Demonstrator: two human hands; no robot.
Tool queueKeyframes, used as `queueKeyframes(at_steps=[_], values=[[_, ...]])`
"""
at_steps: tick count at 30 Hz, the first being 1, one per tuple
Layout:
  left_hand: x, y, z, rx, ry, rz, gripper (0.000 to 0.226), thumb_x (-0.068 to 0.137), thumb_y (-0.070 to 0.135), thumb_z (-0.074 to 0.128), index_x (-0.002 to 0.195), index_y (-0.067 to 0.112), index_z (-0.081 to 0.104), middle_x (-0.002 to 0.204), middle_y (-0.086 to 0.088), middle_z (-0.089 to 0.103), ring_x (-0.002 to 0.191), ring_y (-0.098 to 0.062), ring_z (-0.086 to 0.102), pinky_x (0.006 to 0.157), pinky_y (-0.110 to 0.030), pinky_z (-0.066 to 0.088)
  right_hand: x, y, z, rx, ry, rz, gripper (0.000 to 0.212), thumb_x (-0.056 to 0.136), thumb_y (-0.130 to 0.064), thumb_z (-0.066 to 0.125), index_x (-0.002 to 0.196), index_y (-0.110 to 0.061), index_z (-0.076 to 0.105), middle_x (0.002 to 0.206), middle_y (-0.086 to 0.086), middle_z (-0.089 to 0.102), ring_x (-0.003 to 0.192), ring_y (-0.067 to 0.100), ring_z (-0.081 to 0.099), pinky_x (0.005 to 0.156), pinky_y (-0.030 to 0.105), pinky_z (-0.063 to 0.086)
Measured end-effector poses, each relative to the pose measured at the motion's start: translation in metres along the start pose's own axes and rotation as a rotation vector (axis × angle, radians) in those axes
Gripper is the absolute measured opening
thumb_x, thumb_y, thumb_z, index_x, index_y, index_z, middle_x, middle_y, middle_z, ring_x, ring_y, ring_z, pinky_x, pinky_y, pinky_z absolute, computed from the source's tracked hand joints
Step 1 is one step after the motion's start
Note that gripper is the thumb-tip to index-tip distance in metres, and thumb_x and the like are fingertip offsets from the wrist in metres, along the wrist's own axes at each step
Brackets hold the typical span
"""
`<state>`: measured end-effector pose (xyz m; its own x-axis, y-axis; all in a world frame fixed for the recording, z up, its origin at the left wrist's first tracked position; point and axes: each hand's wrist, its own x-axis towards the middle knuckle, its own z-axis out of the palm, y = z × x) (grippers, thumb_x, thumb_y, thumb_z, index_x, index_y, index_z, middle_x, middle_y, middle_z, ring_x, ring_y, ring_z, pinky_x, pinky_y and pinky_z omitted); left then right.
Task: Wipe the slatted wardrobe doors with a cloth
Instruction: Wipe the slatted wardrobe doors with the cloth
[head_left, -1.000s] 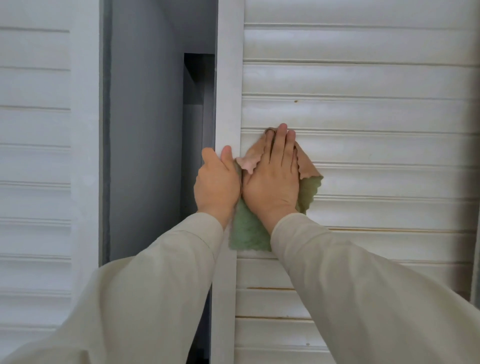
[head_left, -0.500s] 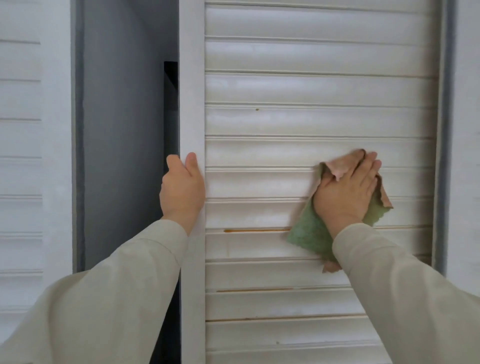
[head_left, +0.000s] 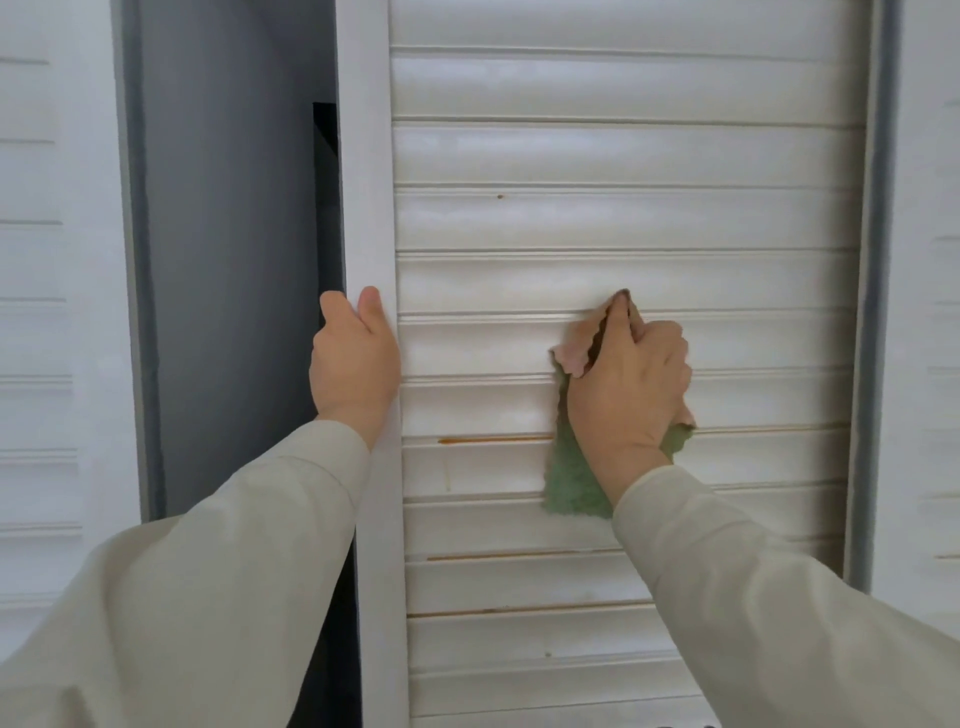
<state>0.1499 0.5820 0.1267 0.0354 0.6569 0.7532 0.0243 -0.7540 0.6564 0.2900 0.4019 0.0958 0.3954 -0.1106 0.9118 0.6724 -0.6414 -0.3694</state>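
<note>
Two cream sleeves (head_left: 218, 597) enter from the lower corners and reach up to the door. The left hand (head_left: 354, 364) grips the left upright of the door frame (head_left: 366, 208): the thumb lies on the front face of the upright and the fingers curl round its edge, out of view behind it. The right hand (head_left: 626, 387) is bunched on the cloth (head_left: 569, 483), fingers curled over it, and presses it against the slats near the middle of the panel. The cloth is green on its lower part and pinkish brown on the folded upper part; a green flap hangs below the wrist, and a pinkish corner sticks up above the knuckles. The slatted door (head_left: 623, 223) is white, with horizontal slats; orange-brown streaks (head_left: 493, 440) run along several slat edges below and to the left of the cloth, and a small dark speck marks a slat higher up. Left of the upright is a grey panel (head_left: 228, 260), possibly the inside of the wardrobe, with a narrow dark gap beside the upright. A second slatted surface (head_left: 47, 312) stands at the far left.
</note>
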Motion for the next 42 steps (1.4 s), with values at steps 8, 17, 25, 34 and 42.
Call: queueKeyframes(at_steps=[8,17,25,34,42], values=[[0.005,-0.007,-0.005,-0.005,0.014,0.005,0.046,0.103,0.052,0.024,0.106,0.009,0.041,0.076,-0.005,0.056,0.07,-0.033,0.058,0.065,-0.043,0.051,-0.066,-0.045,0.037,0.155,-0.049,-0.396,0.064,0.087,-0.019,0.063,0.141,0.007,0.041,0.132,0.026,0.051,0.12,0.041,0.045,0.11,0.042,0.028],[0.014,-0.018,-0.014,-0.02,0.022,0.003,0.045,0.104,0.049,0.026,0.108,0.007,0.042,0.08,-0.004,0.055,0.076,-0.034,0.057,0.068,-0.041,0.048,-0.093,-0.063,0.039,0.38,-0.485,-0.927,0.052,0.098,-0.021,0.044,0.147,-0.006,0.04,0.144,0.012,0.05,0.133,0.029,0.044,0.117,0.039,0.025],[0.017,-0.021,-0.017,-0.013,0.035,0.011,0.045,0.104,0.05,0.026,0.107,0.008,0.043,0.083,-0.007,0.058,0.077,-0.034,0.059,0.07,-0.045,0.051,-0.08,-0.085,0.032,0.534,-0.39,-0.733,0.052,0.089,-0.016,0.037,0.137,-0.002,0.051,0.123,0.011,0.062,0.119,0.024,0.051,0.101,0.038,0.045],[0.016,-0.021,-0.021,0.001,0.008,-0.001,0.045,0.105,0.049,0.024,0.109,0.008,0.042,0.077,0.0,0.053,0.072,-0.028,0.054,0.066,-0.039,0.046,-0.093,-0.055,0.036,0.308,-0.451,-0.932,0.053,0.091,-0.017,0.048,0.144,-0.009,0.047,0.139,0.005,0.056,0.131,0.025,0.047,0.111,0.039,0.037],[0.016,-0.022,-0.018,-0.003,0.033,0.01,0.044,0.105,0.049,0.024,0.105,0.009,0.042,0.075,-0.001,0.053,0.064,-0.023,0.052,0.063,-0.037,0.046,-0.11,-0.057,0.038,0.441,-0.378,-0.872,0.045,0.089,-0.014,0.043,0.129,-0.004,0.06,0.119,0.007,0.068,0.114,0.028,0.054,0.097,0.044,0.047]])
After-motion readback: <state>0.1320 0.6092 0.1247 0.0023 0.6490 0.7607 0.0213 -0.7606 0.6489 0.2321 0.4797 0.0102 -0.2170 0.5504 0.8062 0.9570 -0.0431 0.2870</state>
